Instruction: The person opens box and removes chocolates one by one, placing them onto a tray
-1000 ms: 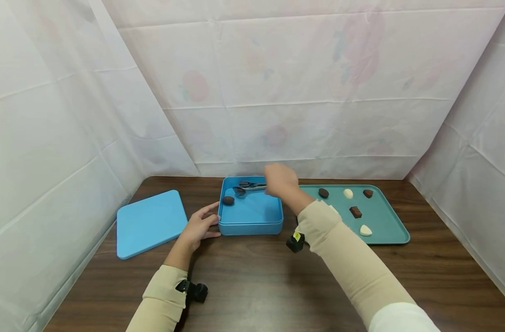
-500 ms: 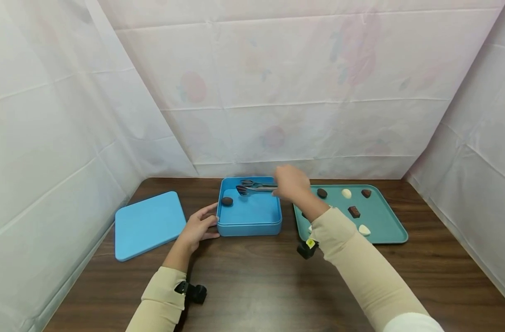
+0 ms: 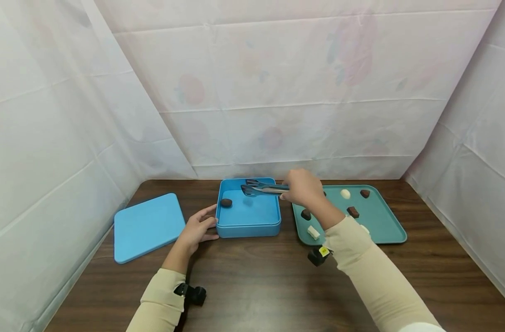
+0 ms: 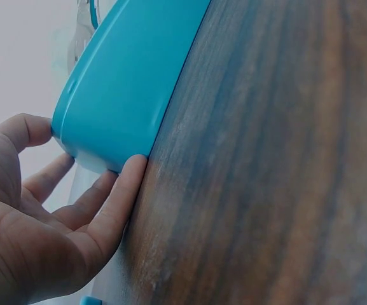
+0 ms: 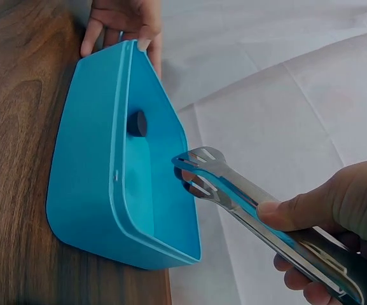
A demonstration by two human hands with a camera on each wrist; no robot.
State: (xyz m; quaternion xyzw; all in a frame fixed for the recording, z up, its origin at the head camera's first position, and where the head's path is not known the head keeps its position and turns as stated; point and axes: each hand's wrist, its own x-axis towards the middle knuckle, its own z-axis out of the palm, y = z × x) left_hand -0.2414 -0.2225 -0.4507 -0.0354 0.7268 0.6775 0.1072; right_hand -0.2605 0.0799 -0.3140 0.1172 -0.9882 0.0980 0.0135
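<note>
A pair of metal tongs [image 3: 264, 188] is gripped in my right hand [image 3: 304, 189], thumb on one arm and fingers beneath in the right wrist view. The tong heads [image 5: 199, 171] stand slightly apart above the blue box [image 3: 249, 231], near its far side; I see no piece between them. Inside the box, one dark oval chocolate [image 3: 226, 203] lies by the left wall. My left hand [image 3: 197, 230] touches the box's left side; in the left wrist view its extended fingers [image 4: 129, 184] rest against the wall and the thumb reaches the rim.
Right of the box lies a green tray [image 3: 381, 226] with several dark and white chocolates, such as a white bar [image 3: 313, 232] and a dark piece [image 3: 305, 214]. A blue lid [image 3: 150, 227] lies flat at the left. A white curtain [image 3: 252, 138] hangs behind the table.
My right hand has moved right with the tongs, from over the box to beyond its right rim. The tong heads have shifted right too. The left hand stays at the box.
</note>
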